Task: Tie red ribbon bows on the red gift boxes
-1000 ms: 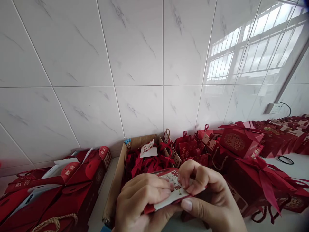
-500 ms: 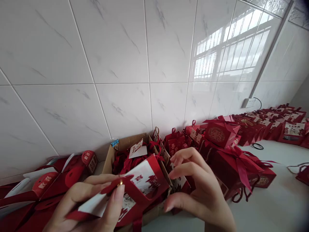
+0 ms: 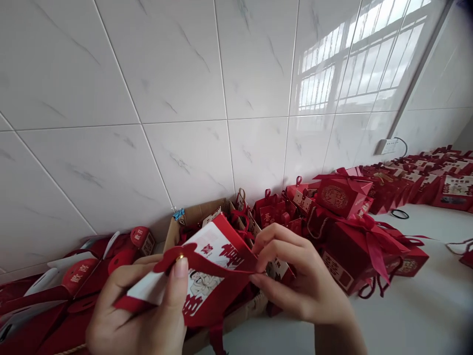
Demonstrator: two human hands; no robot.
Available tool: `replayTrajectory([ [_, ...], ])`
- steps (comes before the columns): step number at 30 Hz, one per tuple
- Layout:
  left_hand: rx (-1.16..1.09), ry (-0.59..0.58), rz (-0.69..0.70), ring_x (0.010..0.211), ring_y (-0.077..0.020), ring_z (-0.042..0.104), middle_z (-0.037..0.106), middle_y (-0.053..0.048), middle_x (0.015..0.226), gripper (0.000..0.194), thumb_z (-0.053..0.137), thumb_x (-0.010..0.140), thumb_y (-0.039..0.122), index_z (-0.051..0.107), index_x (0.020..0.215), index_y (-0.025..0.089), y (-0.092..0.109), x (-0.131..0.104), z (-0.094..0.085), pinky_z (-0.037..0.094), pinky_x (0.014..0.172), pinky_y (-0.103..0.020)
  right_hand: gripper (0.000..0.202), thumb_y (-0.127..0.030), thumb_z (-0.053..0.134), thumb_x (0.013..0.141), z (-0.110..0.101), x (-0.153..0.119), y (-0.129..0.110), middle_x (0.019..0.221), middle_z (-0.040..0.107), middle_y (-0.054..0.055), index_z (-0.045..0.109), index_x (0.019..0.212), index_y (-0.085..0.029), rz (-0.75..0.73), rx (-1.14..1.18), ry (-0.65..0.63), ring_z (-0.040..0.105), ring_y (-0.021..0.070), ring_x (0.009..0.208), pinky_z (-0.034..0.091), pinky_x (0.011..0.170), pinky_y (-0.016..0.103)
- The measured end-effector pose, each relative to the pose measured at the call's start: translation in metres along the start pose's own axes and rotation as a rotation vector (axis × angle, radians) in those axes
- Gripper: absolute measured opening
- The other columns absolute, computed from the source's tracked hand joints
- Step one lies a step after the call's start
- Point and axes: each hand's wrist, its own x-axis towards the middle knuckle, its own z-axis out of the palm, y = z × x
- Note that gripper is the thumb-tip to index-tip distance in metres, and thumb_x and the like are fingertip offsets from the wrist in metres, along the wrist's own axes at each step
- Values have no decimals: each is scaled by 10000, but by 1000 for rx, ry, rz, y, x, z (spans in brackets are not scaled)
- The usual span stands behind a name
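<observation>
The left hand [image 3: 148, 301] clamps the red box [image 3: 218, 291] while the right [image 3: 295, 276] pinches its ribbon [image 3: 232, 271]; tugging too hard could crease the card.

Leftmost boxes [image 3: 31, 325] cut off, carton [image 3: 203, 211] partly hidden

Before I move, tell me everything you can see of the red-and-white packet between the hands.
The packet looks like thin folded card: white panels with red characters, a line-drawn figure and red borders. It sits tilted, held above the cardboard box. The left hand grips one end, thumb at a gold-coloured stud; the right hand's fingertips pinch the narrowing red edge opposite. Whether it holds anything, I cannot tell.
</observation>
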Motion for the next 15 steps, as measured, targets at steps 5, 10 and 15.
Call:
replayTrajectory([
  [5, -98, -33, -22, 677, -143, 610, 641, 16, 753, 156, 739, 705, 189, 584, 717, 184, 12, 1, 5, 515, 585, -258, 118, -74, 598, 827, -5, -4, 3, 787, 596, 17, 564, 832, -187, 57, 78, 74, 563, 134, 740, 467, 654, 268],
  [10, -122, -193, 139, 678, -134, 630, 651, 11, 741, 143, 706, 705, 104, 588, 725, 183, 18, 1, 6, 547, 606, -241, 151, -46, 582, 832, -2, -4, 6, 820, 605, 32, 593, 876, -191, -25, 143, 404, 594, 157, 790, 494, 671, 287],
  [15, -143, -407, 403, 628, -172, 679, 671, 5, 670, 213, 696, 647, 33, 584, 746, 185, 23, 1, 12, 591, 594, -274, 274, -28, 605, 805, -1, -1, 2, 789, 615, -1, 560, 999, -218, -129, 272, 741, 630, 154, 723, 537, 662, 315],
])
